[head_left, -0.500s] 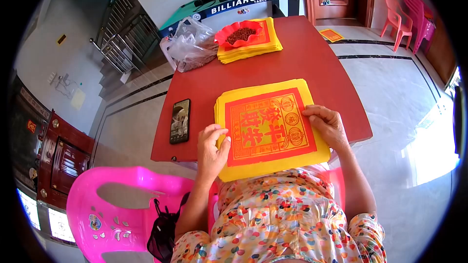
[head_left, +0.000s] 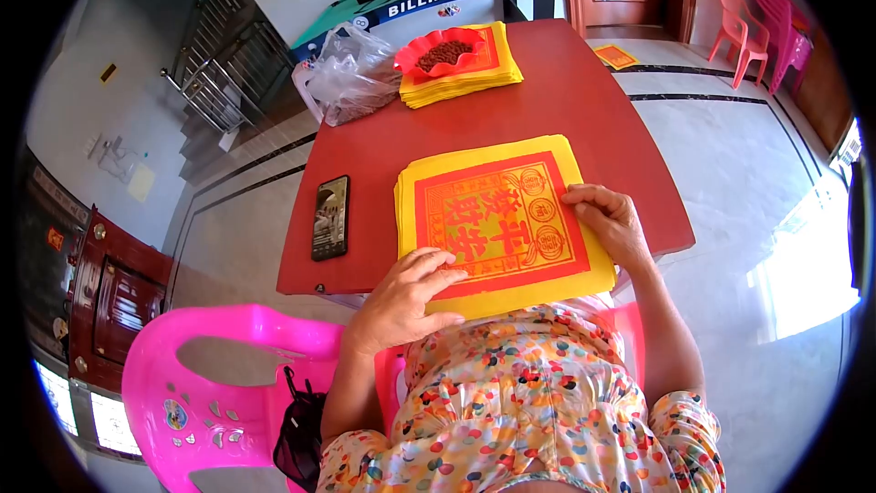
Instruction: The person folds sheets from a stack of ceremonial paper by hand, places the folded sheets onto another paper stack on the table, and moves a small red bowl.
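A stack of yellow joss paper (head_left: 438, 164) with a red printed panel and gold characters lies at the near edge of the red table. My left hand (head_left: 411, 297) rests on the stack's lower left part, fingers stretched out over the print and thumb apart. At the right edge, my right hand (head_left: 607, 219) has its thumb and fingers pinched together on the paper; how many sheets are between them is hidden. A black phone (head_left: 330, 217) lies left of the stack.
On the red table (head_left: 584, 82), a second joss paper stack (head_left: 465, 89) bears a red dish (head_left: 411, 57) of small brown pieces. A clear plastic bag (head_left: 351, 82) is beside it. A pink chair (head_left: 201, 329) stands at left, with a billiard table (head_left: 365, 18) behind.
My left hand has moved right and nearer to me, from the stack's left edge onto the print, its fingers opening out. My right hand stays at the right edge. The view has shifted slightly.
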`<state>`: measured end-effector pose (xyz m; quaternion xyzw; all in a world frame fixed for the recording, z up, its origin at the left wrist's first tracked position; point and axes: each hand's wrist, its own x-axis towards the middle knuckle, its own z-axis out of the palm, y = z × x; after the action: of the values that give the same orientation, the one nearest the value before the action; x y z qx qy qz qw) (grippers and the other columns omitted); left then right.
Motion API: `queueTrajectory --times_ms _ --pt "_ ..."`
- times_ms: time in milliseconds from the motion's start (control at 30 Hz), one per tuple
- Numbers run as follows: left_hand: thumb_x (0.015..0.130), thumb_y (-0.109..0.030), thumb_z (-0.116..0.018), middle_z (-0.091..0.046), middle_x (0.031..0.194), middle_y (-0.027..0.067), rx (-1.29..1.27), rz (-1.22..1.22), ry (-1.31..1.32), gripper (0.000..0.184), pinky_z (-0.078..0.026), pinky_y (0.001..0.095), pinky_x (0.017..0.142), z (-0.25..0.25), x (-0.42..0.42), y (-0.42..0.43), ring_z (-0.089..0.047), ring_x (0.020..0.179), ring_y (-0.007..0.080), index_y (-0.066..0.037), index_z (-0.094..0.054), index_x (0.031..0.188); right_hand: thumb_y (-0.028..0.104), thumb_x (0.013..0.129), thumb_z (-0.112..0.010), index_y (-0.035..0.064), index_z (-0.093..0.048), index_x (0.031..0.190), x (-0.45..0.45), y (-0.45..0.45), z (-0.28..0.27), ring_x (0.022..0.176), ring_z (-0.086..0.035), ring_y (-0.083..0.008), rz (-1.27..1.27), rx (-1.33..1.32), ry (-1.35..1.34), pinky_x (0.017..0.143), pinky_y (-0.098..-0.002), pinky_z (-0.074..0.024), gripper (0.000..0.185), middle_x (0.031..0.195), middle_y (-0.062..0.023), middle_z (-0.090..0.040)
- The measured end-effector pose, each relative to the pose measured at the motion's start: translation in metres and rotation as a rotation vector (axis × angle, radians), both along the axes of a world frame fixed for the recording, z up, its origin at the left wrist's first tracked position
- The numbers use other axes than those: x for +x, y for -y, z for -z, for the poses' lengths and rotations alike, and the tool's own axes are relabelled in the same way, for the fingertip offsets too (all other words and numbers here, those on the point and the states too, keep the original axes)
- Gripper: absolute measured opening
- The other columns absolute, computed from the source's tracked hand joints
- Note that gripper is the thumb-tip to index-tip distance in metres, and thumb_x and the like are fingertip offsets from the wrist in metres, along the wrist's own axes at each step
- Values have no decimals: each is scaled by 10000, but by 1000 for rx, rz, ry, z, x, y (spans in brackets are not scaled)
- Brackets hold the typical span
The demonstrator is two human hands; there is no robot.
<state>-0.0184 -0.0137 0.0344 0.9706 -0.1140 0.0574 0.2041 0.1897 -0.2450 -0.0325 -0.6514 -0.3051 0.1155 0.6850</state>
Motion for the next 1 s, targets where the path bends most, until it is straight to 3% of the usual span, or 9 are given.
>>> queueTrajectory --times_ms 1000 --pt "676 -233 -747 -462 1280 138 -28 58 -112 556 -330 383 1014 0 -1 -12 -410 1208 301 -58 -569 1173 12 875 -530 17 -682 908 3 -1 2 821 -626 -126 -39 81 -114 753 -252 -531 155 948 -79 -660"
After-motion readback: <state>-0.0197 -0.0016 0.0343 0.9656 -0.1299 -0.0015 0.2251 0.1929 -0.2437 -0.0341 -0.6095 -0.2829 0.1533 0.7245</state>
